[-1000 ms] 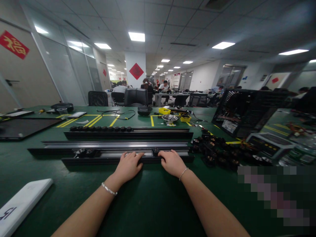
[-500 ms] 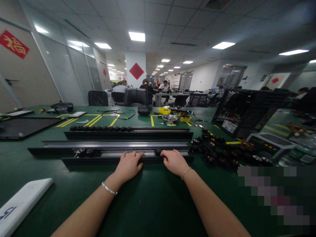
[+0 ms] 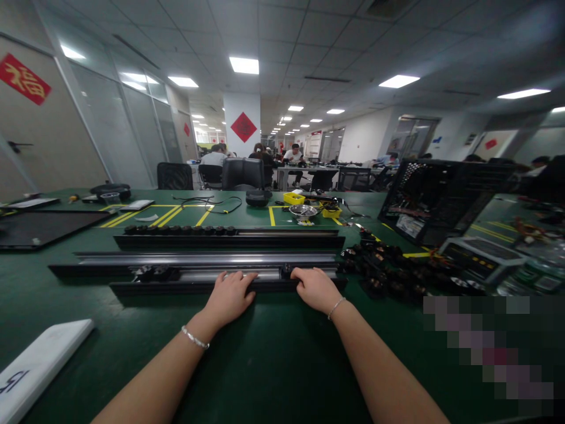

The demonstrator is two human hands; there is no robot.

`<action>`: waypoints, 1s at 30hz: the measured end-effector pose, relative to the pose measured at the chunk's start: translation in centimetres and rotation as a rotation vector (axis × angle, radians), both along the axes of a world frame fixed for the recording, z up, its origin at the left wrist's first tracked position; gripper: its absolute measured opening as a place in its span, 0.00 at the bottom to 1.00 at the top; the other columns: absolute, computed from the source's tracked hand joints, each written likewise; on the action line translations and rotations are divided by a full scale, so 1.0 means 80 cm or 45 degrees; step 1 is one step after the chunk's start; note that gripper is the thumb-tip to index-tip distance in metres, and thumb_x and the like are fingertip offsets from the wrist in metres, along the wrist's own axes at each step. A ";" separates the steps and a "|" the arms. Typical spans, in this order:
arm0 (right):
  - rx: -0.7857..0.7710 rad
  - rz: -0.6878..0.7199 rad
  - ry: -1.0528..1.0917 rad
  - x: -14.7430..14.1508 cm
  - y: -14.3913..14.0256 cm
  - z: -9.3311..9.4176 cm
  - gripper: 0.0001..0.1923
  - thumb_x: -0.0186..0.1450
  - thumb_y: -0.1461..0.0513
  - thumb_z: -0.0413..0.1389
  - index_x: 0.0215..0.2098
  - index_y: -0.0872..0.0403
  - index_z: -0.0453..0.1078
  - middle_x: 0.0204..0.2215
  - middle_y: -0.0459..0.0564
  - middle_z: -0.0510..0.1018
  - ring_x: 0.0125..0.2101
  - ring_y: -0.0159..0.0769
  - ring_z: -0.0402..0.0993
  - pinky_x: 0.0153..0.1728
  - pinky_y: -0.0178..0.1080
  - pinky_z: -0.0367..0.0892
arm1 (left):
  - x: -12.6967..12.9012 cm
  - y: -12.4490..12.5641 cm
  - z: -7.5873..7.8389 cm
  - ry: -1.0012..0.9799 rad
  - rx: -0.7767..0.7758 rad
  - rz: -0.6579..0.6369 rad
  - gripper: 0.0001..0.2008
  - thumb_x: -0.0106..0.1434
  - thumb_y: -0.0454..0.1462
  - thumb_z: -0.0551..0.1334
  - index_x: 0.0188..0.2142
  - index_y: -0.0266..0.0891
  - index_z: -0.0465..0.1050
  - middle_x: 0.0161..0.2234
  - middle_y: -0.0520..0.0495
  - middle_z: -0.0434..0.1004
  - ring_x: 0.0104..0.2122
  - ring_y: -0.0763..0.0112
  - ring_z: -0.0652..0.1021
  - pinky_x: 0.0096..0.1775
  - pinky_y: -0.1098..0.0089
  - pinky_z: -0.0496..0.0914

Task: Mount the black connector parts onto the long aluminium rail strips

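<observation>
both hands (image 3: 229,294) (image 3: 315,288) press long black rail (image 3: 176,288).

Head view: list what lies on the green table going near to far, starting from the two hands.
left hand and right hand → nearest black rail → silver rail → far black rail → metal bowl → yellow bin

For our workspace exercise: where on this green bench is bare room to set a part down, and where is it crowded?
Bare mat lies between the forearms, in front of the near rail, and between the left hand and the white board. It is crowded right of the right hand: a pile of black parts, then the open case.
</observation>
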State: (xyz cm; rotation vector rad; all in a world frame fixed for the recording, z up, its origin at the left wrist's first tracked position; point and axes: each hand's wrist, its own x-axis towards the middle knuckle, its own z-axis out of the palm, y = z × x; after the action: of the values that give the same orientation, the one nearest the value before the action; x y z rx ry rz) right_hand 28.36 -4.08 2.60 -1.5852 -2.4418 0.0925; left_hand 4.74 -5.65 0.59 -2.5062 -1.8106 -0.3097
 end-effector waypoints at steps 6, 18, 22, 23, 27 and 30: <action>0.011 -0.008 -0.015 0.005 0.001 0.003 0.17 0.57 0.67 0.45 0.41 0.49 0.69 0.37 0.47 0.78 0.38 0.36 0.71 0.43 0.37 0.55 | -0.001 0.001 -0.001 0.003 0.021 -0.012 0.23 0.61 0.43 0.53 0.56 0.49 0.60 0.44 0.45 0.72 0.47 0.61 0.71 0.55 0.52 0.52; -0.059 -0.078 -0.043 0.019 0.002 0.011 0.17 0.56 0.67 0.45 0.40 0.49 0.69 0.36 0.47 0.77 0.37 0.36 0.70 0.37 0.36 0.55 | 0.001 0.001 0.000 0.017 0.001 -0.003 0.23 0.61 0.43 0.53 0.56 0.49 0.60 0.45 0.45 0.72 0.48 0.61 0.70 0.55 0.52 0.52; -0.093 -0.089 -0.030 0.023 0.002 0.012 0.17 0.56 0.67 0.45 0.40 0.49 0.69 0.36 0.48 0.77 0.37 0.36 0.70 0.36 0.35 0.55 | 0.000 0.001 0.000 0.014 -0.007 -0.001 0.23 0.61 0.43 0.53 0.56 0.48 0.60 0.45 0.45 0.72 0.48 0.60 0.70 0.55 0.52 0.52; -0.097 -0.090 -0.025 0.023 0.002 0.012 0.17 0.56 0.67 0.45 0.40 0.49 0.69 0.36 0.48 0.76 0.37 0.36 0.69 0.36 0.35 0.55 | 0.000 0.001 0.000 0.010 -0.004 -0.002 0.23 0.61 0.43 0.52 0.56 0.48 0.60 0.45 0.45 0.72 0.48 0.60 0.71 0.55 0.52 0.52; -0.117 -0.096 0.000 0.025 0.003 0.013 0.17 0.56 0.67 0.45 0.39 0.49 0.68 0.36 0.48 0.76 0.36 0.35 0.69 0.35 0.35 0.55 | -0.001 0.001 -0.002 -0.004 0.017 -0.008 0.23 0.60 0.43 0.52 0.56 0.49 0.60 0.44 0.45 0.72 0.48 0.60 0.71 0.55 0.52 0.52; -0.139 -0.116 0.005 0.026 0.004 0.012 0.17 0.55 0.67 0.45 0.39 0.49 0.68 0.36 0.48 0.76 0.36 0.36 0.69 0.34 0.35 0.55 | -0.002 0.002 -0.003 -0.002 0.007 -0.006 0.23 0.60 0.43 0.52 0.56 0.49 0.60 0.44 0.45 0.72 0.48 0.60 0.71 0.55 0.51 0.52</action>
State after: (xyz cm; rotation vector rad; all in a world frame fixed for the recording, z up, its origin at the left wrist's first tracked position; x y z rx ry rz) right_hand 30.48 -3.78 3.58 -1.7371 -2.3949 0.2170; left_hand 4.60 -5.48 0.37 -2.5077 -1.8020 -0.3166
